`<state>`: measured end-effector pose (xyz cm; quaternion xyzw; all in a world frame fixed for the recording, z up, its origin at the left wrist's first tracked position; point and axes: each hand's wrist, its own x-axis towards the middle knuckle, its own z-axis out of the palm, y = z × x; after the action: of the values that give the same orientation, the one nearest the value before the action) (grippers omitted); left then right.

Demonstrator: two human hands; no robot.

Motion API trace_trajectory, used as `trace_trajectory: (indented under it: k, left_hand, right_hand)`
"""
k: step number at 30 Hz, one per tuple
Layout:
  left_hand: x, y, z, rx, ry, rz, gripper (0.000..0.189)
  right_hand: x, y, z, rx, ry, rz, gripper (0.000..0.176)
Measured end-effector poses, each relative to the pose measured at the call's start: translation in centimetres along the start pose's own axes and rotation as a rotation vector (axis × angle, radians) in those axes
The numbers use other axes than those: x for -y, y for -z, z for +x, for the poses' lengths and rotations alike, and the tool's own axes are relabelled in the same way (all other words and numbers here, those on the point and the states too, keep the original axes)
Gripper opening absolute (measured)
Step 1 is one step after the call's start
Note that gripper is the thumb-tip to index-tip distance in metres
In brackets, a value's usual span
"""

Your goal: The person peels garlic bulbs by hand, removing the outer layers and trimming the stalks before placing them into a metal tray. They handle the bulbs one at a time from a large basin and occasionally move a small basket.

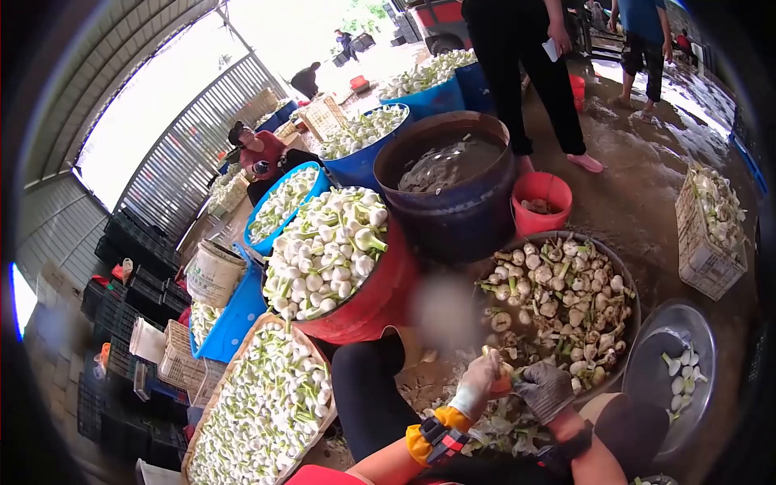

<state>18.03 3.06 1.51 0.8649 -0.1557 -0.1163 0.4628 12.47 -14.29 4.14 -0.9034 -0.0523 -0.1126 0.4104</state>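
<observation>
My left hand (477, 383), in a whitish glove with a yellow-orange cuff, is closed, fingers bent inward. Facing it, my right hand (546, 391) in a dark grey knit glove is closed too. Something orange (503, 380) shows between them; what either hand grips is too small to make out. Just beyond is a wide basin (634, 323) heaped with rough, soil-stained garlic bulbs (558, 303). Beneath the hands lie pale garlic peelings (505, 428). To the right, a metal basin (705, 356) holds several clean white garlic bulbs (683, 380).
A red tub (356, 327) piled with white garlic and a long tray (202, 420) of garlic stand left. Ahead are a dark water drum (444, 214) and red bucket (550, 187). A crate (703, 259) stands right. A person (533, 73) stands beyond; another (267, 153) sits left.
</observation>
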Motion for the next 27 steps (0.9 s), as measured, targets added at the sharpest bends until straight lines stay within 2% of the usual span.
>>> trace_trajectory:
  k: [2, 4, 5, 6, 7, 9, 10, 11, 12, 13, 14, 15, 16, 17, 19, 20, 21, 22, 23, 24, 25, 27]
  left_hand:
    - [0.8, -0.7, 0.2, -0.039, -0.133, 0.230, 0.043]
    - [4.4, -3.3, 0.9, -0.115, 0.040, 0.206, 0.031]
    - [3.4, -2.9, 0.8, -0.109, 0.037, 0.204, 0.031]
    - [1.4, -1.7, 0.6, -0.062, 0.015, -0.029, 0.029]
    - [1.0, -1.1, 0.8, -0.070, -0.145, -0.001, 0.027]
    - [0.1, 0.3, 1.3, -0.098, -0.468, 0.060, 0.028]
    - [-2.2, 1.5, 1.0, 0.112, -0.041, -0.323, 0.026]
    - [-4.6, 2.9, 0.8, 0.139, 0.442, -0.678, 0.036]
    - [-4.5, 3.3, 1.0, 0.199, 0.489, -0.745, 0.043]
    - [-3.5, 3.8, 0.5, 0.272, 0.332, -0.728, 0.051]
    - [-3.0, 4.0, 0.2, 0.326, 0.202, -0.708, 0.060]
    - [-2.6, 4.0, 0.0, 0.351, 0.100, -0.684, 0.068]
    - [-3.2, 4.2, -0.2, 0.449, 0.284, -0.836, 0.074]
    - [-3.3, 4.0, -0.5, 0.429, 0.279, -0.794, 0.077]
    - [-2.9, 3.4, -0.7, 0.367, 0.231, -0.710, 0.079]
    - [-2.4, 3.0, -0.6, 0.324, 0.190, -0.664, 0.079]
    - [-1.9, 2.6, -0.5, 0.279, 0.151, -0.616, 0.079]
    - [-0.8, 2.5, -0.1, 0.294, 0.222, -0.698, 0.050]
    - [-0.9, 2.6, -0.2, 0.303, 0.229, -0.693, 0.046]
    - [-1.1, 2.7, -0.3, 0.312, 0.236, -0.689, 0.044]
    - [-1.3, 2.8, -0.5, 0.321, 0.242, -0.684, 0.044]
    - [-3.5, 2.6, -1.1, 0.450, 0.345, -1.010, 0.050]
  right_hand:
    - [-0.2, -0.7, 0.1, -0.030, -0.015, -0.046, 0.016]
    - [-0.4, -0.8, 0.2, -0.060, -0.036, -0.095, 0.016]
    - [-0.5, -0.7, 0.3, -0.032, -0.102, -0.094, 0.016]
    - [-0.5, -0.5, 0.5, -0.001, -0.167, -0.090, 0.016]
    - [-0.4, -0.1, 0.8, 0.000, -0.177, -0.089, 0.016]
    - [-0.2, 1.4, 1.1, 0.189, -0.112, 0.205, 0.019]
    - [-0.5, 1.2, 1.3, 0.308, -0.228, 0.276, 0.024]
    - [-1.6, -0.5, 0.7, 0.178, -0.149, 0.117, 0.027]
    - [-1.9, -0.4, 0.4, 0.060, -0.044, 0.036, 0.024]
    - [-2.9, -0.8, 0.8, -0.165, -0.027, -0.038, 0.025]
    - [-2.5, 1.5, 1.8, -0.160, -0.292, -0.129, 0.026]
    - [-4.7, 2.9, 2.5, -0.305, -0.435, 0.007, 0.024]
    - [-5.3, 5.1, 2.9, -0.373, -0.457, -0.109, 0.023]
    - [-5.3, 6.9, 3.2, -0.446, -0.454, -0.222, 0.022]
    - [-7.8, 5.1, 2.4, 0.131, 0.042, -0.531, 0.027]
    - [-5.9, 4.7, 2.3, 0.585, -0.028, -0.143, 0.026]
    - [-4.3, 4.0, 1.1, 0.644, -0.120, 0.098, 0.027]
    - [-4.0, 2.5, 0.8, 0.522, -0.164, 0.234, 0.026]
    - [-3.2, 1.7, 0.9, 0.401, -0.209, 0.368, 0.027]
    - [-2.8, 1.9, 0.6, 0.205, -0.091, 0.502, 0.027]
    - [-2.3, 2.0, 1.0, 0.120, -0.115, 0.571, 0.027]
    - [-1.8, 1.9, 1.5, 0.028, -0.137, 0.637, 0.027]
